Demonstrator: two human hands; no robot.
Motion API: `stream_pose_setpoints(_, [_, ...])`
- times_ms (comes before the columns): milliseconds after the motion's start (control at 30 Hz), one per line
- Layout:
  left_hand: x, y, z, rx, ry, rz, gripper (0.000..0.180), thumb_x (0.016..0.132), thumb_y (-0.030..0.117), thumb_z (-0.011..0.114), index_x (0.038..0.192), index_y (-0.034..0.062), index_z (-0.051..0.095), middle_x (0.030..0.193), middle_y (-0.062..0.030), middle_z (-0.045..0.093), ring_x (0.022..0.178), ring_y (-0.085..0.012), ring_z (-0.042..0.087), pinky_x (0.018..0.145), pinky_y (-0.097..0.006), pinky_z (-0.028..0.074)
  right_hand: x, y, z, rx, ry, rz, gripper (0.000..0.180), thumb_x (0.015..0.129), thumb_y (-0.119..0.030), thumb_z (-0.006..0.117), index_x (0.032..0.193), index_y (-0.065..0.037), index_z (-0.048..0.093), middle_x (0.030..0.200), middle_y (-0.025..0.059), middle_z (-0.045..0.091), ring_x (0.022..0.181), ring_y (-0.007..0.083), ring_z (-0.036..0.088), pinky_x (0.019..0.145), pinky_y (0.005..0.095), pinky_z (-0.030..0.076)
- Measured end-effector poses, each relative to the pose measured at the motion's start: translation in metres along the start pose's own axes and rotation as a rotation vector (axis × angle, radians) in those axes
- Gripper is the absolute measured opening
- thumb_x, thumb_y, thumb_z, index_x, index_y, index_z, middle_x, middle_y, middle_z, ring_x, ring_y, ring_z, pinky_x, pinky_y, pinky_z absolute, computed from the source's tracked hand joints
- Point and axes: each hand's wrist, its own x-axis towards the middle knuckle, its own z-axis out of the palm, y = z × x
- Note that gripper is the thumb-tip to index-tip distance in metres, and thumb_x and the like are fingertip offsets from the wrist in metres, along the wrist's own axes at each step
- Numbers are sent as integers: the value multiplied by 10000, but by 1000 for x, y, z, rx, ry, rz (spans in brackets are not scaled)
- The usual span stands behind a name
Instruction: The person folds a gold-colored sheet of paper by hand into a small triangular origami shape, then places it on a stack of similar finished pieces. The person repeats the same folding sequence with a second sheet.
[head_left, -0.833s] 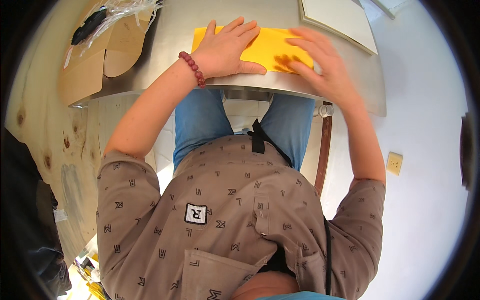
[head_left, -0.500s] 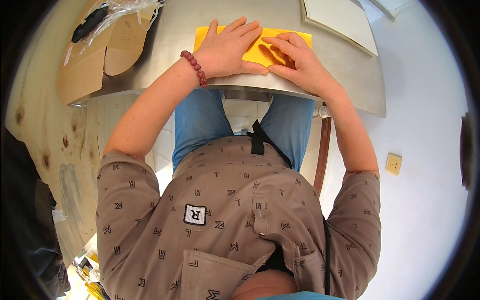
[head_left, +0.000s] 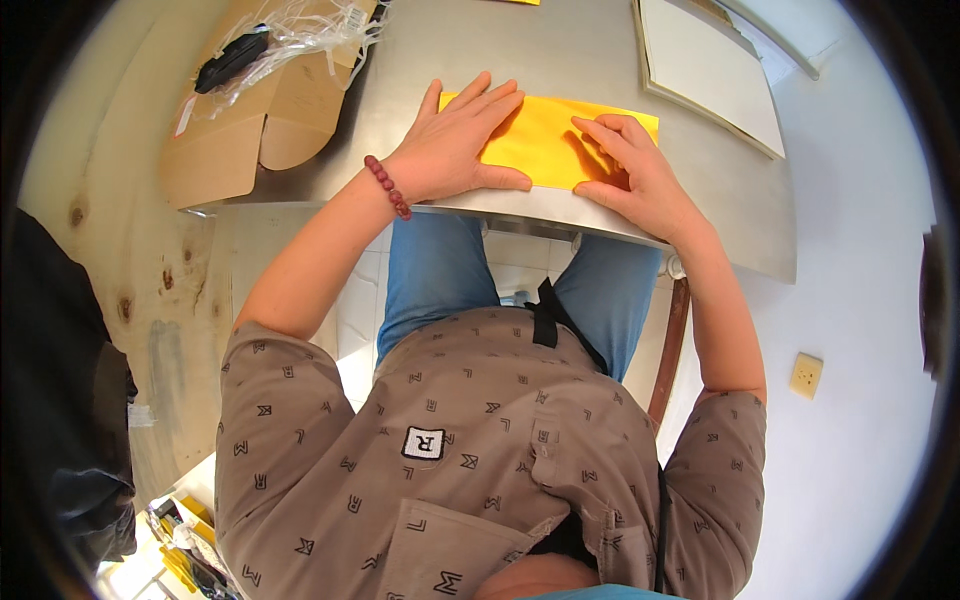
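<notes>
A yellow sheet (head_left: 545, 135), which looks like paper, lies flat on the metal table with its near edge close to the table's front edge. My left hand (head_left: 455, 140) rests on its left part, open, with the fingers spread and the thumb stretched along the near edge. Over the right end is my right hand (head_left: 640, 180), its fingers bent and apart from the thumb, whose tip touches the near edge. Nothing shows between them, and their shadow falls on the yellow surface. Whether the sheet is folded or layered I cannot tell.
An open cardboard box (head_left: 300, 110) stands at the left with clear plastic strips (head_left: 325, 40) and a black object (head_left: 232, 60) on it. A stack of white sheets or boards (head_left: 710, 75) lies at the far right of the metal table (head_left: 560, 60). Another yellow edge (head_left: 525, 2) shows at the top.
My right thumb has slid rightward along the near edge, away from my left thumb, leaving a wider gap between the hands. The whole view has shifted, so the table appears lower and farther right.
</notes>
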Motion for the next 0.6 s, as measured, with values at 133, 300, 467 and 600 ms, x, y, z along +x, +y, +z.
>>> stream_pose_setpoints(133, [-13,-15,-12,5,-44,-11,1088,829,751,710,1626,91,373,1713,-102,332,1618,-328,190,1281,-625,72,1,0,0,-27,16,-10,705,890,-261,806,1519,-91,534,1408,158,504,1314,319,503,1103,378,455])
stream_pose_setpoints(300, [-29,-35,-24,1,-101,-38,1073,849,661,761,1657,110,318,1735,-92,286,1632,-316,149,1284,-613,59,0,-1,0,-21,17,9,700,889,-256,804,1514,-87,537,1408,160,504,1317,326,505,1108,380,453])
stream_pose_setpoints(467, [-39,-46,-31,-45,-80,-83,1083,840,591,812,1663,110,298,1728,-117,295,1625,-330,169,1290,-569,105,0,-1,-1,-1,12,15,695,886,-249,802,1508,-82,540,1428,159,503,1317,333,505,1117,386,451])
stream_pose_setpoints(600, [-44,-21,-35,-100,273,-30,875,832,495,837,1525,82,500,1583,-155,487,1531,-354,349,1240,-538,280,2,-1,1,-117,39,-51,672,888,-244,782,1496,-77,552,1545,165,462,1309,353,508,1131,419,443])
